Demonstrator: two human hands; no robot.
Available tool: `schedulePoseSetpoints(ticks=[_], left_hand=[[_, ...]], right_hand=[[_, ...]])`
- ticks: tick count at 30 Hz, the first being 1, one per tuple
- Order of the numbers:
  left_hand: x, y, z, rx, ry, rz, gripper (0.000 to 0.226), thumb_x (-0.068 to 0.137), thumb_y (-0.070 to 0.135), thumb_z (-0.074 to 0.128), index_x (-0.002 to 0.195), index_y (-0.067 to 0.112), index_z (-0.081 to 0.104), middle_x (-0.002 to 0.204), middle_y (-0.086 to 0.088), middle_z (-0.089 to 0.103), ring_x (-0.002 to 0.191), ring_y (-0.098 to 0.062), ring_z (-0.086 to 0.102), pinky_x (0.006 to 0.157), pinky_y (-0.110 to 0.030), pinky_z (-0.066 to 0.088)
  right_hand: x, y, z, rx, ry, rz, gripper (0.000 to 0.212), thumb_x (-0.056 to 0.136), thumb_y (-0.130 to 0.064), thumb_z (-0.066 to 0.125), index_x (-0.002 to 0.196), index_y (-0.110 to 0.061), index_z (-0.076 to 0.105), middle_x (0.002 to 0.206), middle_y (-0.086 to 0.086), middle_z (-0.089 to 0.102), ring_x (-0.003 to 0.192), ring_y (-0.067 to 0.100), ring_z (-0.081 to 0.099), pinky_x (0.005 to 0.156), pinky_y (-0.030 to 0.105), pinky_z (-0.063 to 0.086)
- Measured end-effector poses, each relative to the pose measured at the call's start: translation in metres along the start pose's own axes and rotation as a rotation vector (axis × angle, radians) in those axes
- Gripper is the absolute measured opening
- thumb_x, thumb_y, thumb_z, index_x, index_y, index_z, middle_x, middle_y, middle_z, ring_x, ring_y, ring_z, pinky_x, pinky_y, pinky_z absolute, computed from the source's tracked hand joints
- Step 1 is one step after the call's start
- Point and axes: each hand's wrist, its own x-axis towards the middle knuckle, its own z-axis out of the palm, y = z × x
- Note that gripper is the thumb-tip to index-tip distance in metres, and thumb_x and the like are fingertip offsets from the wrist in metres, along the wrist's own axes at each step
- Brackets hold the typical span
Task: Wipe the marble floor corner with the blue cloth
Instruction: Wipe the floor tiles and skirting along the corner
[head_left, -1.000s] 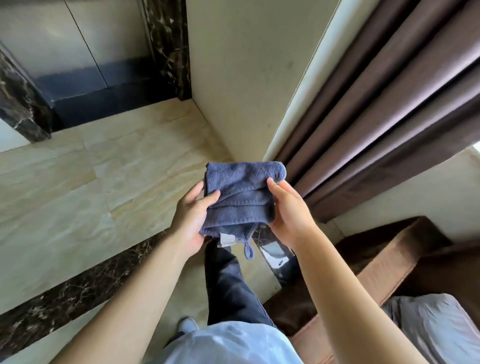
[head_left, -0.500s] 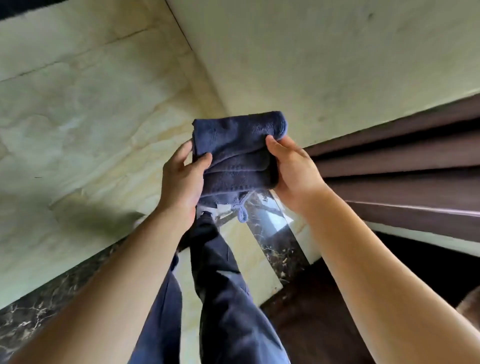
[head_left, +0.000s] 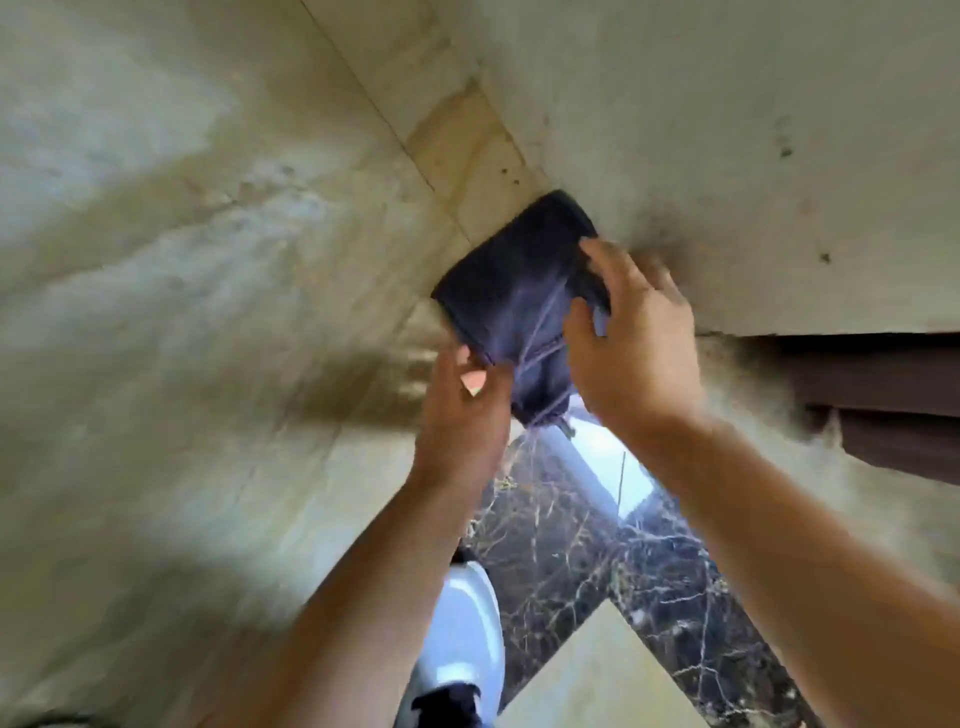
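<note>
- Blue cloth (head_left: 514, 291): folded into a thick dark pad, held just above the floor at the far corner where the beige marble floor (head_left: 182, 312) meets the wall (head_left: 727, 130). Its far edge appears to touch the wall base, though motion blur leaves contact uncertain. A loose tail with a hanging loop droops from its near end.
- Left hand (head_left: 462, 410): grip closed, thumb and fingers pinching the bunched near end of the cloth.
- Right hand (head_left: 634, 343): grip partly closed on the cloth's right edge, fingers spread over the top, palm toward the wall.
- Handling, as a judgement: the cloth is light, soft and limp. It will not keep its fold unless pressed flat, and it should slide easily on polished marble. Its terry pile gives the fingers good purchase.
- Where to take hold: a flat palm across the top of the pad would press it evenly. The tail is best tucked under or gathered in, since it could otherwise drag.
- Surroundings: a dark veined marble border strip (head_left: 597, 561) runs near the person's white shoe (head_left: 467, 629). A brown curtain (head_left: 883, 395) hangs at the right, close to the corner.
</note>
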Motion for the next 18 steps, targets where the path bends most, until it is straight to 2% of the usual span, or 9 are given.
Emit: schedulePoseSetpoints(ticks=[2,4,6,8,9,11,14,18], left_hand=[[0.006,-0.010,-0.021,0.185,0.009,0.170,0.036,0.077,0.042,0.065,0.112,0.033,0.062,0.104,0.006,0.074,0.085,-0.012,0.072,0.082,-0.039,0.057],[0.024,0.009,-0.049,0.342,0.123,0.395,0.021,0.087,0.031,0.062,0.108,0.029,0.065,0.095,0.005,0.073,0.074,-0.005,0.066,0.071,-0.027,0.054],[0.049,0.044,-0.078,0.557,0.329,0.680,0.027,0.086,0.027,0.057,0.112,0.024,0.065,0.102,-0.001,0.069,0.089,-0.018,0.063,0.079,-0.038,0.052],[0.081,0.081,-0.100,0.803,0.550,0.851,0.042,0.085,0.029,0.055,0.124,0.015,0.060,0.126,-0.014,0.062,0.116,-0.037,0.056,0.099,-0.049,0.042],[0.098,0.095,-0.115,0.923,0.641,0.842,0.052,0.085,0.035,0.054,0.132,0.012,0.055,0.140,-0.018,0.053,0.130,-0.044,0.046,0.107,-0.052,0.033],[0.125,0.111,-0.130,1.090,0.713,0.722,0.071,0.086,0.048,0.048,0.146,0.012,0.039,0.159,-0.023,0.029,0.146,-0.049,0.022,0.117,-0.056,0.017],[0.141,0.114,-0.141,1.235,0.728,0.619,0.079,0.091,0.058,0.034,0.154,0.014,0.020,0.166,-0.022,0.010,0.152,-0.046,0.005,0.121,-0.061,0.007],[0.140,0.115,-0.140,1.272,0.739,0.613,0.080,0.093,0.062,0.026,0.157,0.016,0.011,0.168,-0.017,0.003,0.154,-0.041,-0.003,0.123,-0.057,0.002]], right_hand=[[-0.013,0.015,0.032,-0.027,0.021,-0.106,0.055,0.092,-0.021,0.056,0.146,-0.016,0.049,0.141,0.017,0.054,0.130,0.036,0.051,0.109,0.039,0.040],[-0.001,0.026,0.064,-0.151,-0.023,-0.216,0.060,0.095,-0.037,0.052,0.152,-0.023,0.040,0.156,0.022,0.039,0.146,0.040,0.033,0.119,0.049,0.027],[0.017,0.029,0.086,-0.274,-0.041,-0.283,0.065,0.095,-0.046,0.045,0.155,-0.027,0.030,0.162,0.023,0.028,0.152,0.041,0.021,0.121,0.053,0.018],[0.044,0.012,0.092,-0.319,-0.012,-0.311,0.068,0.095,-0.049,0.040,0.157,-0.025,0.025,0.163,0.024,0.024,0.152,0.042,0.019,0.121,0.056,0.019],[0.060,-0.003,0.095,-0.327,-0.012,-0.341,0.069,0.095,-0.050,0.039,0.158,-0.024,0.024,0.164,0.024,0.022,0.153,0.042,0.017,0.121,0.057,0.019],[0.097,-0.030,0.098,-0.331,-0.006,-0.409,0.071,0.096,-0.054,0.035,0.159,-0.023,0.022,0.165,0.025,0.019,0.154,0.041,0.014,0.122,0.056,0.016],[0.169,-0.095,0.109,-0.322,0.059,-0.540,0.076,0.096,-0.064,0.031,0.158,-0.022,0.025,0.164,0.025,0.021,0.153,0.041,0.016,0.123,0.053,0.015],[0.213,-0.140,0.118,-0.359,0.074,-0.551,0.069,0.098,-0.062,0.027,0.159,-0.031,0.020,0.165,0.024,0.019,0.153,0.041,0.015,0.122,0.053,0.016]])
